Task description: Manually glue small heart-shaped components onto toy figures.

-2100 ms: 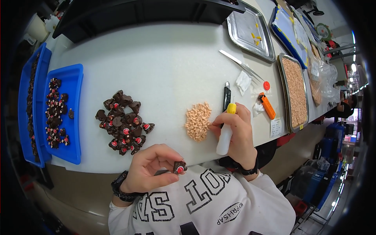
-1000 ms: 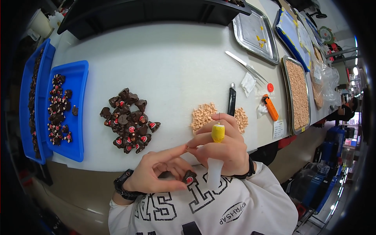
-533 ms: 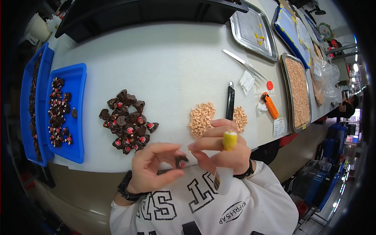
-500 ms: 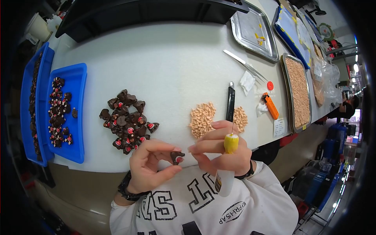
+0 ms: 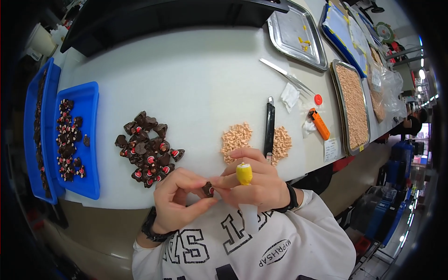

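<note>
Between the thumb and forefinger of my left hand (image 5: 176, 199) is a small dark brown figurine piece (image 5: 207, 188) with a red and white spot. My right hand (image 5: 261, 190) is wrapped round a small white squeeze bottle (image 5: 244, 173) with a yellow-wrapped neck. The right fingertips meet the figurine piece; whether they pinch a tiny part there is hidden. Beyond my left hand lies a heap of similar dark pieces (image 5: 150, 158), several with red and white on them. Past my right hand are two small piles of pale peach bits (image 5: 237, 138), with a black utility knife (image 5: 269, 128) between them.
Two blue trays (image 5: 95, 140) with dark pieces stand at the left. A black bin (image 5: 163, 28) spans the far edge. To the right are tweezers (image 5: 284, 73), an orange utility knife (image 5: 319, 125), a metal tray (image 5: 275, 39) and another tray full of peach bits (image 5: 352, 107).
My right hand has moved left with the bottle, and its fingertips now reach the figurine piece. My left hand still holds that piece, slightly turned. The whole view has shifted a little.
</note>
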The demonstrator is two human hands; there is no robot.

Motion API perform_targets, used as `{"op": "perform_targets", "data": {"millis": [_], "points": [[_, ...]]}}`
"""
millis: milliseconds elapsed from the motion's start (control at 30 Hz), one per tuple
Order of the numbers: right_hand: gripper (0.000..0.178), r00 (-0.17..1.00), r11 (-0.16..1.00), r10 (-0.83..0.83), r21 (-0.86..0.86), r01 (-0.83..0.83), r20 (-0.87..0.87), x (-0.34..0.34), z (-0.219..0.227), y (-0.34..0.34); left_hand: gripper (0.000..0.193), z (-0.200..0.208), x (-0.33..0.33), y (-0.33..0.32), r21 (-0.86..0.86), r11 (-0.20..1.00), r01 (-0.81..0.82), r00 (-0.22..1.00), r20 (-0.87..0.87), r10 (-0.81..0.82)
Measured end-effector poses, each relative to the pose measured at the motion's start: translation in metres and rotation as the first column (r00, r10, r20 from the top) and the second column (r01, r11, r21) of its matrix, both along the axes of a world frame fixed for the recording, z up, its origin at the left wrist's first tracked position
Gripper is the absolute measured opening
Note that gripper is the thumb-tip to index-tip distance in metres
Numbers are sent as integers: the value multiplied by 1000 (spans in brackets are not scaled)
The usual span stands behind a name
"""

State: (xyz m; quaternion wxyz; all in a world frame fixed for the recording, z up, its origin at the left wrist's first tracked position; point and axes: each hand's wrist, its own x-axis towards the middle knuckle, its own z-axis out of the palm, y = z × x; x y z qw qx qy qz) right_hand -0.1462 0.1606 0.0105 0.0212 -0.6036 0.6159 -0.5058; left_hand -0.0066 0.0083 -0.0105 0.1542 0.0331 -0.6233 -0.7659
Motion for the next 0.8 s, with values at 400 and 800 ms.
{"op": "perform_targets", "data": {"millis": [400, 800], "points": [[32, 909, 916, -396, 21, 401, -128, -33, 7, 74, 35, 3, 3, 1, 31, 998, -48, 998, 44, 46], [29, 748, 713, -664, 314, 627, 14, -24, -14, 104, 46, 1, 6, 2, 201, 979, 34, 994, 97, -54]]}}
